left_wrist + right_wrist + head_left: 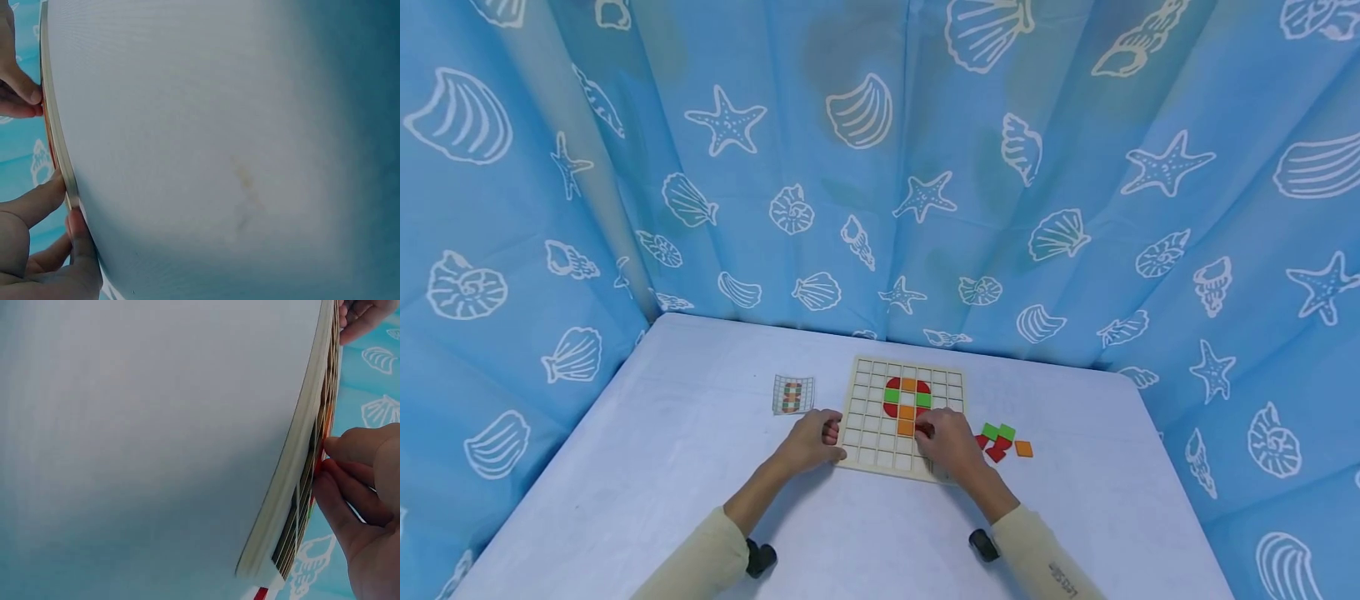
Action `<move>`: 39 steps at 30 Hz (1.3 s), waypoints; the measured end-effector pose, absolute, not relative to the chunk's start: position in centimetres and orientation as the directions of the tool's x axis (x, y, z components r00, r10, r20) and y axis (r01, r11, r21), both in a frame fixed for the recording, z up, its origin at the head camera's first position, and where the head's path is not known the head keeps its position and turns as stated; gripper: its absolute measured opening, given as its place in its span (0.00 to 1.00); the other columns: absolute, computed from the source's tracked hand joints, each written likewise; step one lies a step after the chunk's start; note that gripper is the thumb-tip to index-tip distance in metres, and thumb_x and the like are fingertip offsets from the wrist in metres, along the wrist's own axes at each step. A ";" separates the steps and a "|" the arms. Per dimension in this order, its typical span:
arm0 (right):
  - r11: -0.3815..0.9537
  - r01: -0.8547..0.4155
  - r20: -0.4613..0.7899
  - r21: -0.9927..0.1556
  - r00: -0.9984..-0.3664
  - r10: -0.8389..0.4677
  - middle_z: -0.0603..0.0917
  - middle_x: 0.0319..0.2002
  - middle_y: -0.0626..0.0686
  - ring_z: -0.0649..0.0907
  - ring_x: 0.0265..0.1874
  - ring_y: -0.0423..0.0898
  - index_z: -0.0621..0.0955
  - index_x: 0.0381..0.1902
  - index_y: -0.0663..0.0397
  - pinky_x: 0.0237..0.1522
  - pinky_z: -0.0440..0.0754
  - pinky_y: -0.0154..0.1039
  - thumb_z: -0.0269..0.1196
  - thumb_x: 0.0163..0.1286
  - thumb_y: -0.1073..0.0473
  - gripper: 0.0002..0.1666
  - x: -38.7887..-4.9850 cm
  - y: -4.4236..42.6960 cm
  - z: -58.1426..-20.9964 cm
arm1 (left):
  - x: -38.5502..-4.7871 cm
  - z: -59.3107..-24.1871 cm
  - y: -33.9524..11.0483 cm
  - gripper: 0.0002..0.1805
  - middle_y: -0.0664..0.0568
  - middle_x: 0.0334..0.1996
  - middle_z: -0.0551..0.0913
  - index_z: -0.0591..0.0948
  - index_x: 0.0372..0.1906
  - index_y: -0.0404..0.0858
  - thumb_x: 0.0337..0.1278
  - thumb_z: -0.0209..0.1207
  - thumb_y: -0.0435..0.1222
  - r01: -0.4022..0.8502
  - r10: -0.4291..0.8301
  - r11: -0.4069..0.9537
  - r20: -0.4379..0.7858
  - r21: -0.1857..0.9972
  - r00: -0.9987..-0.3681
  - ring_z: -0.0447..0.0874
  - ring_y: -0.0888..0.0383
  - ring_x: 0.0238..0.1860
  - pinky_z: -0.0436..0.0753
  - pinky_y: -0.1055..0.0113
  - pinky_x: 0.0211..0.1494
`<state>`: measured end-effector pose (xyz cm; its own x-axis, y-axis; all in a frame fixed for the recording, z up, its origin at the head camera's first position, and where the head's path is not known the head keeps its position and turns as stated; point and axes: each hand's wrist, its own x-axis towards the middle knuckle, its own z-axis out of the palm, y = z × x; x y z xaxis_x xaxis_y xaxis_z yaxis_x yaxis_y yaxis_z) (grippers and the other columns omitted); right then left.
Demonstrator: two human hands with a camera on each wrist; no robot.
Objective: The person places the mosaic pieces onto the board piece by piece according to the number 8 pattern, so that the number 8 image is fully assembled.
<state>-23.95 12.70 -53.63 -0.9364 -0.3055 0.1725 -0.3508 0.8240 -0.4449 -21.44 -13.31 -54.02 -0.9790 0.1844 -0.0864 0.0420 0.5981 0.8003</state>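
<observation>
A wooden grid board [868, 438] lies on the table, with red, green and orange tiles in its upper middle cells. My left hand [808, 442] grips the board's left edge; in the left wrist view the fingers and thumb of that hand [56, 250] pinch the rim. Over the board's right half, my right hand [951, 446] pinches a red tile [320, 461] at the cells, right of the lowest orange tile [906, 427]. In the right wrist view the fingertips of this hand [362, 487] meet on the red piece, which they partly hide.
Loose red, green and orange tiles [1024, 449] lie right of the board. A small printed pattern card [793, 395] lies to its left. The white table [700, 400] ends at a blue shell-patterned curtain [850, 192]. Black wrist devices [983, 545] are beneath both forearms.
</observation>
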 end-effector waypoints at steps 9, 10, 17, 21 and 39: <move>0.774 -0.287 0.158 -0.564 -0.958 -0.240 0.84 0.48 0.52 0.82 0.47 0.47 0.84 0.52 0.54 0.48 0.81 0.45 0.72 0.59 0.59 0.21 -23.6 15.1 -52.8 | -21.6 -53.9 -13.4 0.35 0.50 0.37 0.74 0.73 0.61 0.27 0.43 0.73 0.28 0.028 0.170 0.613 -0.098 0.789 -0.981 0.73 0.57 0.37 0.76 0.62 0.43; 0.786 -0.280 0.166 -0.552 -0.960 -0.226 0.84 0.49 0.52 0.82 0.47 0.47 0.84 0.52 0.55 0.49 0.81 0.45 0.71 0.60 0.59 0.21 -23.7 15.7 -52.8 | -21.6 -53.9 -13.4 0.35 0.50 0.37 0.74 0.73 0.60 0.26 0.43 0.73 0.28 0.032 0.174 0.612 -0.095 0.790 -0.980 0.73 0.57 0.37 0.75 0.61 0.43; 0.821 -0.225 0.173 -0.524 -0.972 -0.156 0.84 0.47 0.57 0.83 0.45 0.51 0.84 0.49 0.61 0.48 0.81 0.48 0.70 0.60 0.64 0.18 -24.6 20.1 -53.1 | -21.8 -54.1 -13.6 0.36 0.50 0.37 0.75 0.73 0.61 0.27 0.42 0.73 0.28 0.026 0.170 0.611 -0.099 0.791 -0.981 0.73 0.57 0.37 0.76 0.61 0.44; 0.824 -0.235 0.183 -0.516 -0.970 -0.162 0.84 0.47 0.58 0.82 0.45 0.52 0.84 0.50 0.61 0.49 0.81 0.49 0.71 0.58 0.65 0.20 -24.7 21.7 -53.8 | -22.0 -54.1 -13.7 0.36 0.50 0.37 0.74 0.73 0.61 0.27 0.42 0.73 0.28 0.029 0.169 0.612 -0.095 0.791 -0.981 0.73 0.56 0.37 0.76 0.61 0.44; 0.830 -0.237 0.186 -0.506 -0.969 -0.163 0.84 0.46 0.59 0.82 0.46 0.54 0.84 0.49 0.62 0.49 0.81 0.49 0.72 0.57 0.64 0.21 -25.0 23.5 -54.8 | -21.6 -54.0 -13.3 0.35 0.50 0.34 0.74 0.74 0.59 0.26 0.41 0.74 0.27 0.055 0.191 0.600 -0.077 0.799 -0.979 0.73 0.57 0.35 0.75 0.62 0.40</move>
